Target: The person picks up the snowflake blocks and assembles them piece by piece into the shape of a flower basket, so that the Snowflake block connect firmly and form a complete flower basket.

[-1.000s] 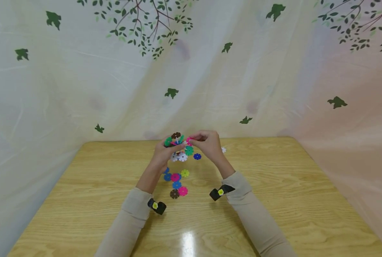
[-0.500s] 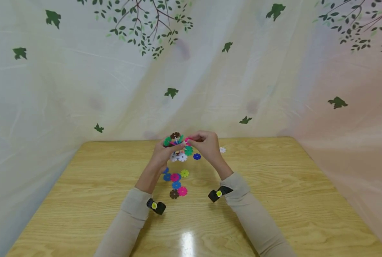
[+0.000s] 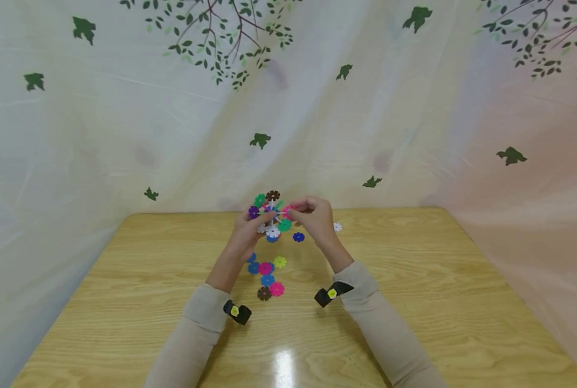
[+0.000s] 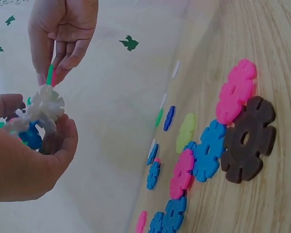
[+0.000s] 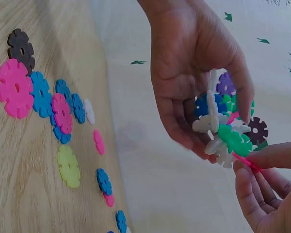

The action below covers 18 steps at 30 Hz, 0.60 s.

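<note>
Left hand [image 3: 241,234] is gripping one cluster of joined discs [image 3: 272,232] above the far part of the table [image 3: 390,302], thumb and fingers curling round it; one purple disc [image 3: 253,212] is showing at its left edge. Right hand [image 3: 318,220] is pinching one pink piece [image 5: 245,161] at the cluster's right side; whether it is slotting in, cannot tell. Nearer the person, four blue discs [image 3: 267,280], two pink discs [image 4: 236,92], one brown disc [image 4: 253,151] and one yellow-green disc [image 4: 185,132] are lying close together, some overlapping. One dark blue disc [image 3: 299,237] is lying just beyond; one white disc [image 3: 337,227] is lying past the right hand.
</note>
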Each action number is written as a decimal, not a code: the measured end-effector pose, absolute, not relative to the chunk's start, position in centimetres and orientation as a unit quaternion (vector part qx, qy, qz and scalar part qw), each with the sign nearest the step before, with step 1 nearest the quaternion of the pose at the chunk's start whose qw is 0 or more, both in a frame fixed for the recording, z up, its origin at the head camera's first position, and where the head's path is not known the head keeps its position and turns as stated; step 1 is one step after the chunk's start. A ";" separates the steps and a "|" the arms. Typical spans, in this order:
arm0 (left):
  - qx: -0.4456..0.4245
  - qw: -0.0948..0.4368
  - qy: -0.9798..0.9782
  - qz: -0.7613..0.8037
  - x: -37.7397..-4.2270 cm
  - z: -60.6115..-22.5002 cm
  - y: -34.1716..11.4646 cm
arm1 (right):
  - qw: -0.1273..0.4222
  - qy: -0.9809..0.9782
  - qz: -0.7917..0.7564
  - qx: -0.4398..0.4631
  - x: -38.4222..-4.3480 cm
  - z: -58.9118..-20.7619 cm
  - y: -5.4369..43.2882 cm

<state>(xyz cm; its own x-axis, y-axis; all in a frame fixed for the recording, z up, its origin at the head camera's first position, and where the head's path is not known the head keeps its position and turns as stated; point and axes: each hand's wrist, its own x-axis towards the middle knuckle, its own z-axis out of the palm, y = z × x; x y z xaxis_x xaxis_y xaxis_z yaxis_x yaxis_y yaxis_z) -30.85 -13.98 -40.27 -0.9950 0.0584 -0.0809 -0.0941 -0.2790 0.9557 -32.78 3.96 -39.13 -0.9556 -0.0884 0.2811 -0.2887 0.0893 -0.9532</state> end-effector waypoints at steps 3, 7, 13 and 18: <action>-0.020 0.041 0.612 0.790 -30.9 -40.5 -13.9 | 0.055 -0.734 0.666 0.121 -32.8 -39.2 3.7; -0.030 0.031 0.607 0.794 -30.9 -40.7 -14.0 | 0.020 -0.748 0.649 0.139 -32.8 -38.9 3.9; -0.067 0.021 0.622 0.780 -31.3 -40.9 -14.5 | -0.033 -0.768 0.623 0.149 -33.4 -38.5 5.0; -0.079 0.024 0.628 0.774 -31.4 -40.6 -14.6 | -0.056 -0.802 0.573 0.156 -34.7 -39.0 6.2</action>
<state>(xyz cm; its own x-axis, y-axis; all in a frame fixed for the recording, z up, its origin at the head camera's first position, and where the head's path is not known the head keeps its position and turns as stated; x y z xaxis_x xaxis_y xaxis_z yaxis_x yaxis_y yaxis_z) -31.35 -14.59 -40.58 -0.9863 -0.0624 -0.1524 -0.1362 -0.2112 0.9679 -34.65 6.20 -38.96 -0.9453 -0.3138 0.0887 -0.1856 0.2943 -0.9375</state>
